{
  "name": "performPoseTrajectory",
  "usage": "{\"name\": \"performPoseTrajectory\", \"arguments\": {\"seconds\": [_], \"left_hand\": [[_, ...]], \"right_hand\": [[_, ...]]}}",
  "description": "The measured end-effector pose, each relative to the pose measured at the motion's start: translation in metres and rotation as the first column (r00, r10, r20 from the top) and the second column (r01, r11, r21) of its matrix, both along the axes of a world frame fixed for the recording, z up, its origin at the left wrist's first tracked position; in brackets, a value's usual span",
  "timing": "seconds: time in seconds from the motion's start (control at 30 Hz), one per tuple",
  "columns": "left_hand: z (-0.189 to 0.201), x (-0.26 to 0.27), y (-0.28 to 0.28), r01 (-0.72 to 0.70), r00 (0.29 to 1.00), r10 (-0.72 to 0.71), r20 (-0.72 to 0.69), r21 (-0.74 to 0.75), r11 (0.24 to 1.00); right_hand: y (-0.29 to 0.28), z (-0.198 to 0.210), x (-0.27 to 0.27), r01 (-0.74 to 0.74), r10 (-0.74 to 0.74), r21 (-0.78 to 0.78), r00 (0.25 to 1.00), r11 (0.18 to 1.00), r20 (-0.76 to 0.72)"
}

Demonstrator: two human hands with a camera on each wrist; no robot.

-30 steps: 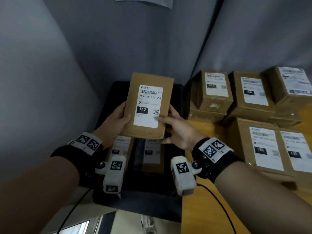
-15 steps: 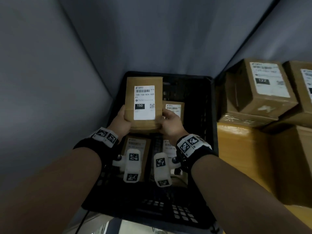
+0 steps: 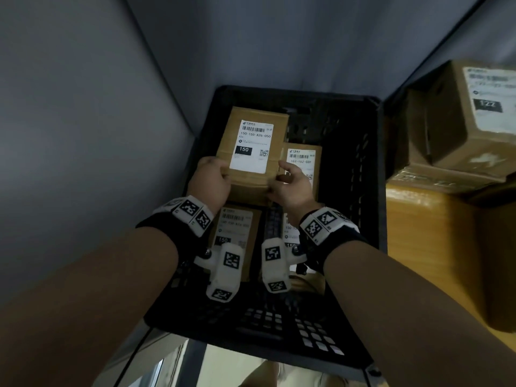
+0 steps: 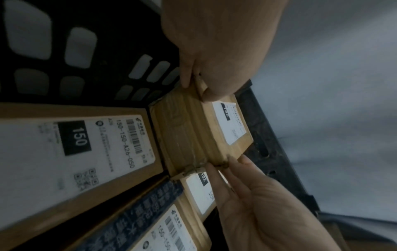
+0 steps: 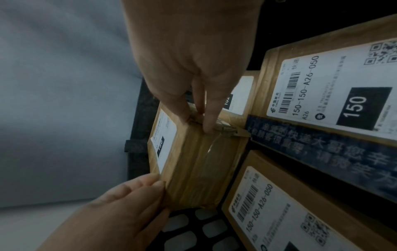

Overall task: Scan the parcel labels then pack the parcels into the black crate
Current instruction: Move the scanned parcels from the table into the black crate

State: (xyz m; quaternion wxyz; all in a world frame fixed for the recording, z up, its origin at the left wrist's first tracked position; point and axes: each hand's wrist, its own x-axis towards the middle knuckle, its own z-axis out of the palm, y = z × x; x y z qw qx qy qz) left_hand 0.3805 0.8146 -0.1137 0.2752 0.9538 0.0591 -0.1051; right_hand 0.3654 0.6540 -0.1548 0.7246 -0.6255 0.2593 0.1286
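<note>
In the head view both my hands hold a brown parcel (image 3: 251, 146) with a white "150" label, low in the far left of the black crate (image 3: 374, 191). My left hand (image 3: 223, 174) grips its near left corner, thumb on top. My right hand (image 3: 279, 174) pinches the near right corner. A smaller parcel marked "102" (image 3: 303, 160) lies just right of it. Two more labelled parcels (image 3: 234, 227) lie nearer me in the crate, partly hidden by my wrists. The left wrist view shows the held parcel (image 4: 193, 132) taped on its near face. The right wrist view shows my right hand's fingertips (image 5: 206, 125) on that parcel (image 5: 201, 166).
Grey walls close in on the crate at the left and back. On the wooden table (image 3: 424, 247) to the right stand stacked brown parcels (image 3: 460, 129), one labelled "122". The crate's far right part shows bare black floor (image 3: 343, 152).
The parcel has gone from up above the crate down and forward into its far left part, both hands moving with it. My view has swung left over the crate.
</note>
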Motion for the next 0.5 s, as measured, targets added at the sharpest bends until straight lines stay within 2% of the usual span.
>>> {"name": "performPoseTrajectory", "arguments": {"seconds": [0.07,0.13,0.2,0.33,0.5], "left_hand": [[0.003,-0.001,0.0,0.057,0.998,-0.057,0.008,0.05,0.997],[0.007,-0.002,-0.002,0.099,0.995,-0.1,0.002,0.073,0.992],[0.013,-0.002,-0.005,0.125,0.992,-0.125,-0.006,0.074,0.989],[0.026,0.003,-0.005,0.112,0.993,-0.111,-0.032,0.045,0.993],[0.049,0.001,-0.013,0.114,0.993,-0.114,-0.041,0.005,0.993]], "right_hand": [[-0.001,-0.002,-0.002,-0.038,0.038,-0.021,0.999,0.999,0.009],[0.0,-0.003,-0.001,-0.119,0.121,-0.119,0.993,0.986,0.013],[-0.002,0.0,0.001,-0.216,0.221,-0.226,0.975,0.95,-0.002],[-0.013,0.018,0.008,-0.362,0.377,-0.338,0.926,0.869,-0.025],[-0.032,0.051,-0.006,-0.326,0.341,-0.379,0.94,0.866,-0.028]]}}
